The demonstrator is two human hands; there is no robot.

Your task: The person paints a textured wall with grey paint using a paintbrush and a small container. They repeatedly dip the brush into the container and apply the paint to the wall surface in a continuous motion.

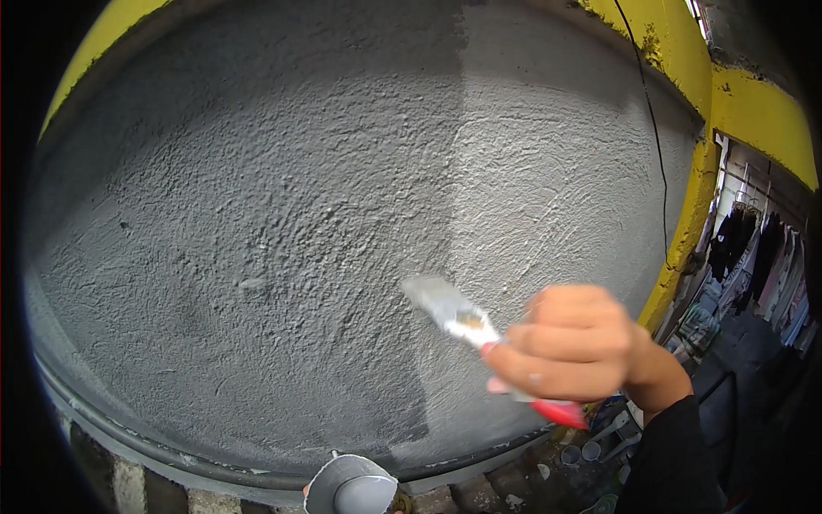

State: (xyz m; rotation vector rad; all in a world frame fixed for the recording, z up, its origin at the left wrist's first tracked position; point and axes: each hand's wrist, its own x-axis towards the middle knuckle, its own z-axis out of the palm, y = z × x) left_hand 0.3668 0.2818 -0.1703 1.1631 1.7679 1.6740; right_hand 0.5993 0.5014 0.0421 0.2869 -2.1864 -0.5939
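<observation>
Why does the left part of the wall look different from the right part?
The left part of the wall is darker grey and looks freshly coated; the right part of the wall is paler and whitish. The brush, held in the right hand, sits by the edge between them. Both parts share the same rough, bumpy texture.

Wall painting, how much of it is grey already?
Done: the left part of the rough wall is dark grey. In hand: the right hand holds a red-handled brush at the edge of the dark patch, with a paint tin below. Left: the paler strip on the right.
</observation>
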